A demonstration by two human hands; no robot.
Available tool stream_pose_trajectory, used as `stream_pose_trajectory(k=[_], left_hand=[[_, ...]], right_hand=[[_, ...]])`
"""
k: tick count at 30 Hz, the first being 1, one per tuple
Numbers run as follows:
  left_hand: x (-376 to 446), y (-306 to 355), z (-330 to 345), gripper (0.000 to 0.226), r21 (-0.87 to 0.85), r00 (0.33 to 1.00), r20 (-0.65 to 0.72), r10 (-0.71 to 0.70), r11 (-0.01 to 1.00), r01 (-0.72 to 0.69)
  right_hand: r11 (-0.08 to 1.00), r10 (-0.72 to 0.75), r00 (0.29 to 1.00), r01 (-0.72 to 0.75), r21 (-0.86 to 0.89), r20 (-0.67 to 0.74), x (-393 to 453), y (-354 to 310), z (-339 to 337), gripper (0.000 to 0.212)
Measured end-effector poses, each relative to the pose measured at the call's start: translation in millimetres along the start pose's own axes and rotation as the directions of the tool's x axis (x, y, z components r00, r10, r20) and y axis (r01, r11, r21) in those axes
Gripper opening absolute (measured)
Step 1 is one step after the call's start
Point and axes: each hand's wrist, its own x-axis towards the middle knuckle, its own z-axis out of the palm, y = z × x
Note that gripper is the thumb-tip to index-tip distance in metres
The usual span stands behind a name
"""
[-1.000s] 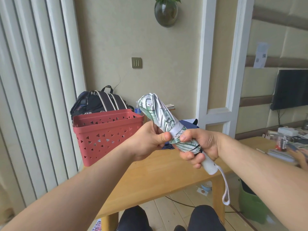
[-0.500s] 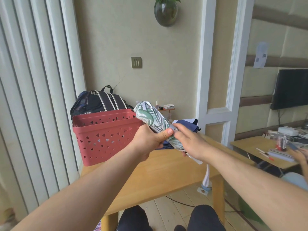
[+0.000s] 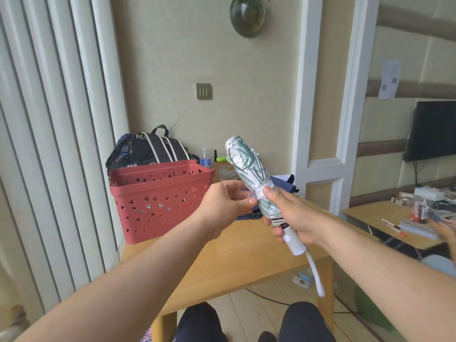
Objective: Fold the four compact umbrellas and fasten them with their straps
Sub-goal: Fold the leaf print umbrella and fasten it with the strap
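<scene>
A folded white umbrella with a green leaf print [image 3: 248, 164] is held up over the wooden table [image 3: 237, 257], tip pointing up and away. My right hand [image 3: 288, 218] grips its lower part and white handle, thumb pressing on the white strap [image 3: 265, 191] wrapped round the canopy. My left hand [image 3: 228, 199] pinches the strap's end at the umbrella's left side. A white wrist loop [image 3: 315, 275] hangs from the handle. A dark blue umbrella [image 3: 287, 185] lies on the table behind my hands, mostly hidden.
A red perforated basket [image 3: 160, 198] stands at the table's far left, with a dark backpack [image 3: 148, 149] behind it. A second table [image 3: 394, 223] with clutter is at the right, where another person's hand [image 3: 446, 228] shows. My knees are below the table edge.
The umbrella was tilted lower and toward the basket half a second ago; now it is raised again and more upright. My right hand has returned to gripping the handle end, thumb on the strap.
</scene>
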Motion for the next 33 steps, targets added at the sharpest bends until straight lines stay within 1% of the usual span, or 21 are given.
stream_pose_trajectory(k=[2,4,6,9,10,12,13,14,15,16,17,18,19,22,23,25,27,29,33], left_hand=[[1.1,-1.0,-0.3,0.019,0.023,0.996,-0.085,-0.014,1.0,0.016],[1.6,0.3,-0.1,0.022,-0.009,0.991,-0.127,-0.036,0.999,0.035],[1.6,2.7,-0.8,0.025,-0.04,0.992,-0.112,-0.064,0.997,0.06],[0.0,6.6,1.9,0.029,-0.053,0.996,-0.028,-0.082,0.995,0.081],[-1.1,7.8,3.8,0.029,-0.052,0.997,-0.021,-0.07,0.996,0.069],[-2.0,8.6,5.4,0.029,-0.038,1.0,-0.025,0.002,0.999,-0.003],[-2.1,9.0,5.3,0.031,0.01,0.998,-0.024,0.058,0.998,-0.057],[-1.3,9.3,3.7,0.032,0.127,0.991,-0.026,0.13,0.984,-0.125],[0.4,8.8,1.4,0.032,0.302,0.976,-0.021,0.216,0.932,-0.199],[1.4,8.9,-0.5,0.031,0.471,0.954,-0.001,0.301,0.841,-0.265],[2.8,8.8,-1.9,0.026,0.588,0.925,0.024,0.379,0.743,-0.319],[4.3,9.1,-2.7,0.02,0.645,0.898,0.042,0.437,0.675,-0.359],[5.8,9.6,-3.0,0.014,0.667,0.876,0.048,0.48,0.637,-0.386],[11.0,9.9,-2.0,0.011,0.7,0.814,0.021,0.581,0.572,-0.427],[12.1,10.5,-1.9,0.012,0.697,0.818,0.006,0.575,0.584,-0.416],[11.3,13.6,-3.8,0.014,0.656,0.875,-0.043,0.482,0.674,-0.339],[11.0,14.5,-6.7,0.013,0.599,0.906,-0.073,0.416,0.745,-0.294],[10.7,15.6,-9.0,0.011,0.572,0.91,-0.077,0.408,0.766,-0.295],[10.1,17.9,-12.5,0.011,0.581,0.918,-0.069,0.39,0.764,-0.281]], right_hand=[[0.997,0.053,0.999,-0.053,0.049,0.001,0.7,0.0,-3.4,0.041],[0.991,0.104,0.995,-0.103,0.09,0.002,1.6,-0.5,-6.8,0.043],[0.984,0.144,0.99,-0.143,0.103,-0.006,2.9,-1.1,-8.8,0.048],[0.976,0.19,0.982,-0.188,0.112,-0.009,3.9,-1.5,-8.9,0.056],[0.972,0.206,0.979,-0.204,0.117,0.0,4.2,-1.0,-8.7,0.057],[0.96,0.244,0.97,-0.245,0.138,0.026,4.1,-1.2,-7.9,0.058],[0.952,0.263,0.964,-0.266,0.153,0.041,3.8,-1.2,-7.7,0.058],[0.943,0.281,0.958,-0.287,0.169,0.054,3.8,-1.2,-8.0,0.057],[0.933,0.3,0.952,-0.307,0.186,0.07,3.4,-1.3,-7.9,0.057],[0.921,0.318,0.944,-0.33,0.206,0.087,3.1,-1.8,-7.7,0.057],[0.908,0.337,0.936,-0.353,0.225,0.107,2.8,-2.3,-7.1,0.057],[0.895,0.352,0.927,-0.374,0.241,0.13,2.2,-2.6,-6.1,0.058],[0.883,0.366,0.917,-0.396,0.253,0.157,1.4,-3.1,-4.7,0.06],[0.847,0.4,0.878,-0.464,0.258,0.264,-1.1,-4.4,-0.3,0.061],[0.837,0.411,0.862,-0.486,0.252,0.298,-1.8,-4.2,1.5,0.061],[0.821,0.421,0.837,-0.516,0.245,0.35,-2.4,-3.3,5.3,0.061],[0.806,0.421,0.825,-0.531,0.262,0.376,-2.5,-1.4,7.9,0.061],[0.79,0.42,0.819,-0.542,0.285,0.391,-3.4,-0.1,8.7,0.06],[0.775,0.421,0.809,-0.555,0.301,0.41,-5.9,-0.3,9.4,0.059]])
